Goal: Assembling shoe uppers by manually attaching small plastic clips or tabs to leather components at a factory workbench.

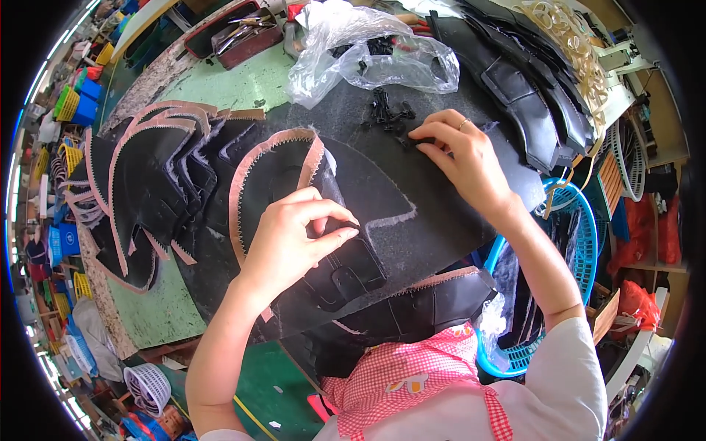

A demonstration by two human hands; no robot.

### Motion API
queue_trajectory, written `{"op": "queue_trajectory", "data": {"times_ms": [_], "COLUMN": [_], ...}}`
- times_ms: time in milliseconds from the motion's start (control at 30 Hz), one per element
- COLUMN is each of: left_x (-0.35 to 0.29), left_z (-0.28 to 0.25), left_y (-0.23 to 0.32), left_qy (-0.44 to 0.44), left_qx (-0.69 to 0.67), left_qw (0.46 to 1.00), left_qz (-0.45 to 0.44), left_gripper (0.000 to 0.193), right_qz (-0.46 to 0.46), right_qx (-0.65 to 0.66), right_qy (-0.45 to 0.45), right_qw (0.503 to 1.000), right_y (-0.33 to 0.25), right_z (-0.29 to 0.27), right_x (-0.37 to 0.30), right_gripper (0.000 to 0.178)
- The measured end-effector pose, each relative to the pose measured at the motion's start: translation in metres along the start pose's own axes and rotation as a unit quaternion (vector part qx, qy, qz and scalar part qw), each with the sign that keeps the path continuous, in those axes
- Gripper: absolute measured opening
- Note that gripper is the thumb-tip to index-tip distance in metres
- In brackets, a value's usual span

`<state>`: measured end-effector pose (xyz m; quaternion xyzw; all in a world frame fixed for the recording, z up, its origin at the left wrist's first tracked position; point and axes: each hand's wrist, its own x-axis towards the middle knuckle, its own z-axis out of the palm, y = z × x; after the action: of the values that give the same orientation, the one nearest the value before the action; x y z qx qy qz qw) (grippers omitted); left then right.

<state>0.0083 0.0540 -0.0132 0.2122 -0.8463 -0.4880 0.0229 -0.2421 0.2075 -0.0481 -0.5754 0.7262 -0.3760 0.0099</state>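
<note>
My left hand [283, 239] is closed, thumb and forefinger pinching a dark edge or strap of a black leather-like piece [283, 165]. That piece lies before me, its curved rim lined with a pink zigzag-cut strip. My right hand [471, 162] reaches to the far right, finger and thumb pinched at a small black part beside a loose pile of small black parts [382, 110]. Their exact kind is too small to make out. Beneath both hands spreads a dark work mat [441, 213]. Another black piece with pink trim [434, 301] rests at the near edge by my apron.
At left lie several overlapping black pieces with pink trim [147, 169]. A clear plastic bag [323, 59] holding black parts sits at the back, beside a dark red tool box [250, 37]. Stacked black panels [515, 88] fill the back right. A blue basket [588, 242] stands at right.
</note>
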Motion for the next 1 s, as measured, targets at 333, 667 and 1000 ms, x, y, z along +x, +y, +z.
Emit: {"op": "queue_trajectory", "data": {"times_ms": [333,667,1000], "left_x": [0.000,-0.002,0.000], "left_z": [-0.002,-0.001,0.001], "left_y": [-0.015,-0.011,-0.016], "left_qy": [0.001,0.007,0.003], "left_qx": [-0.069,-0.107,-0.094], "left_qw": [0.998,0.994,0.995], "left_qz": [0.008,-0.002,0.029], "left_gripper": [0.014,0.012,0.020], "right_qz": [0.216,0.128,0.217], "right_qx": [0.457,0.291,0.307], "right_qy": [-0.124,-0.174,-0.158], "right_qw": [0.854,0.932,0.913], "right_y": [-0.055,-0.070,-0.083], "right_z": [0.008,0.024,0.020], "right_x": [-0.008,-0.022,-0.008], "right_gripper": [0.016,0.017,0.015]}}
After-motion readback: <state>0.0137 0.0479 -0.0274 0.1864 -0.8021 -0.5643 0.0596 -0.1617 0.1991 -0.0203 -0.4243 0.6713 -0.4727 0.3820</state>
